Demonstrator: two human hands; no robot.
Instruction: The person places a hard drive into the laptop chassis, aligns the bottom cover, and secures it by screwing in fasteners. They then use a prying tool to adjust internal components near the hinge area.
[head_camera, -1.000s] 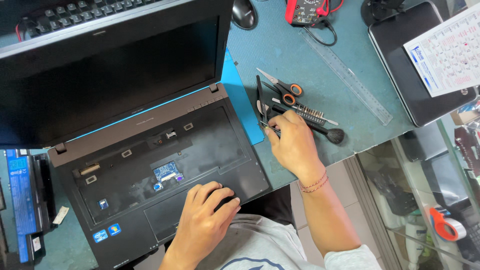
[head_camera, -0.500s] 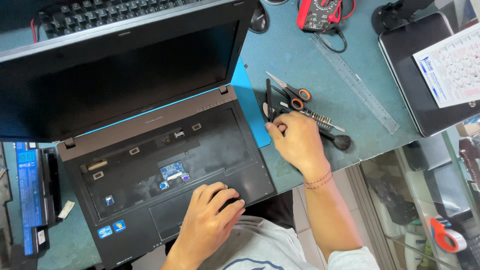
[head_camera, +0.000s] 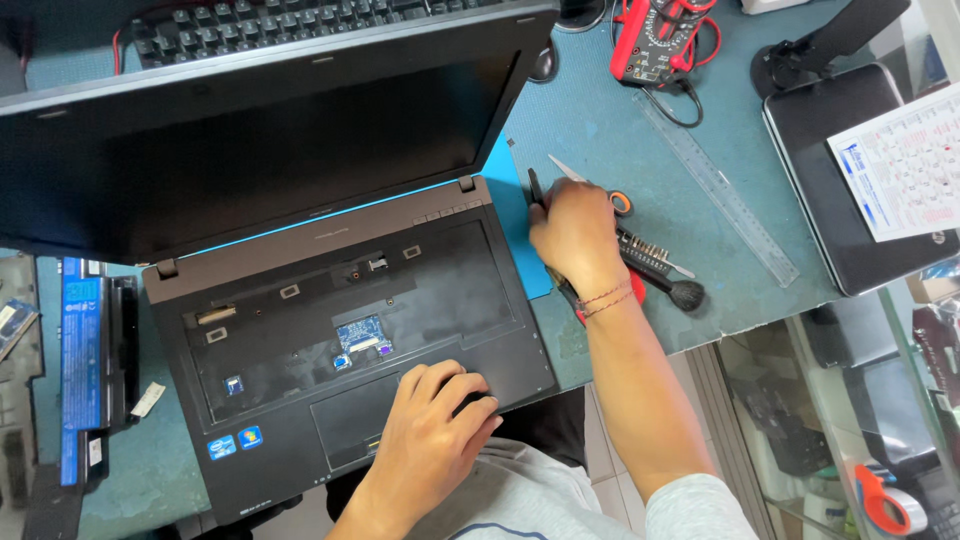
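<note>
Desk (head_camera: 620, 130) being used as repair bench. Laptop (head_camera: 330, 300) lying open on it, keyboard already taken out, bare tray and small circuit board exposed; rest of casing not yet opened. Left hand (head_camera: 430, 440) being pressed flat on palm rest, fingers together. Right hand (head_camera: 572, 232) being closed around screwdriver (head_camera: 536, 188), beside laptop's right edge.

Bright, even overhead light gives a sharp picture with soft short shadows under both hands, the dark laptop screen (head_camera: 290, 150) shows faint sheen, and slight wide-angle stretch shows toward four and eight o'clock.
</note>
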